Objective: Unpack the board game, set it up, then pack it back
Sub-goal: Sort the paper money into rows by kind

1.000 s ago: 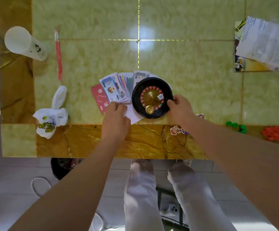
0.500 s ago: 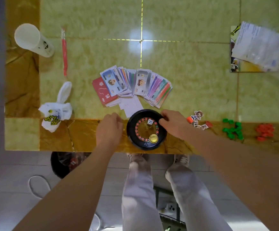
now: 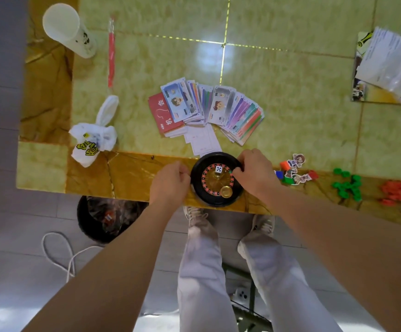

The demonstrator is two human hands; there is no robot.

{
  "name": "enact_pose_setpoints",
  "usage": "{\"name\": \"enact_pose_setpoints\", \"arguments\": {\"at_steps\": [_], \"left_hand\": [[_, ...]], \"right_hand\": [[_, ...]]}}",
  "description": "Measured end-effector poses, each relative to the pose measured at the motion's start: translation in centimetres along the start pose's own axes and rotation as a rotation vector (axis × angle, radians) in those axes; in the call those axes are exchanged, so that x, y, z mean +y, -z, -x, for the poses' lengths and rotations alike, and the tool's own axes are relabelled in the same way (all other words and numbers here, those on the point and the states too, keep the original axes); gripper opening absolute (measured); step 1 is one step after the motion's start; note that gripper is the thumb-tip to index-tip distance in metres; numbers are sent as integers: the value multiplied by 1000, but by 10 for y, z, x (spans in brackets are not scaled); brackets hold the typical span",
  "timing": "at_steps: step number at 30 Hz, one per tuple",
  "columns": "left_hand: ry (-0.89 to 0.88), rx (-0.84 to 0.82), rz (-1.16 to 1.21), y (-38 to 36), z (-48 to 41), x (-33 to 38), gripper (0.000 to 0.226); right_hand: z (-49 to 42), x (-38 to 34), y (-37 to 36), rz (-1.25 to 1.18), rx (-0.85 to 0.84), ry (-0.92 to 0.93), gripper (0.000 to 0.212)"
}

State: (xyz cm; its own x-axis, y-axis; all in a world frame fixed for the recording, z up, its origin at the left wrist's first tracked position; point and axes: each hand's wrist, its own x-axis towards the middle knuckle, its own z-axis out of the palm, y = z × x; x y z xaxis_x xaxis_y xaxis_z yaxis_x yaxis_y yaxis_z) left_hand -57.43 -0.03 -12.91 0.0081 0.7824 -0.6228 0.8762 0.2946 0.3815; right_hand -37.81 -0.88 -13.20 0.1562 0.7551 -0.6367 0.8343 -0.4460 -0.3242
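Note:
A small black roulette wheel (image 3: 215, 196) sits at the near edge of the table, with a white die (image 3: 218, 169) and a gold knob (image 3: 226, 191) in its bowl. My right hand (image 3: 254, 174) grips the wheel's right rim. At the wheel's left rim rests my left hand (image 3: 169, 183), its fingers curled against the edge. Behind the wheel lie fanned play-money notes (image 3: 218, 109), a red card (image 3: 162, 113) and white slips (image 3: 203, 141).
Right of the wheel lie character pawns (image 3: 295, 170), green chips (image 3: 348, 185) and red chips (image 3: 394, 192). A folded sheet on the game box (image 3: 391, 68) is at far right. A white cup (image 3: 69, 28), red stick (image 3: 111, 52) and white bag (image 3: 93, 140) lie left. A bin (image 3: 106, 218) stands below the table.
The roulette wheel has been pulled off the money pile towards me to the table's near edge, with both hands moving along. The fanned notes are uncovered.

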Motion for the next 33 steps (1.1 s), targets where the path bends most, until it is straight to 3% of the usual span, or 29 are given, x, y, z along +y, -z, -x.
{"name": "enact_pose_setpoints", "arguments": {"at_steps": [3, 7, 10, 13, 15, 24, 30, 33], "left_hand": [[-8, 35, 14, 13, -8, 3, 13], [28, 170, 85, 37, -34, 5, 19], [116, 257, 182, 52, -63, 5, 32], [199, 222, 228, 60, -87, 5, 46], [240, 183, 277, 63, -98, 8, 47], [171, 124, 362, 60, -117, 34, 36], [167, 146, 326, 61, -123, 37, 55], [94, 127, 344, 59, -122, 40, 50]], "right_hand": [[-3, -6, 8, -53, 71, -27, 28], [-24, -21, 24, -317, 252, -218, 35], [-47, -34, 33, -467, 316, -419, 56], [-68, -41, 35, -546, 312, -623, 82], [-79, -46, 35, -587, 301, -698, 87], [-101, -67, 30, -531, 300, -471, 65], [-107, -70, 39, -478, 289, -413, 70], [-110, -76, 41, -411, 244, -389, 77]]}}
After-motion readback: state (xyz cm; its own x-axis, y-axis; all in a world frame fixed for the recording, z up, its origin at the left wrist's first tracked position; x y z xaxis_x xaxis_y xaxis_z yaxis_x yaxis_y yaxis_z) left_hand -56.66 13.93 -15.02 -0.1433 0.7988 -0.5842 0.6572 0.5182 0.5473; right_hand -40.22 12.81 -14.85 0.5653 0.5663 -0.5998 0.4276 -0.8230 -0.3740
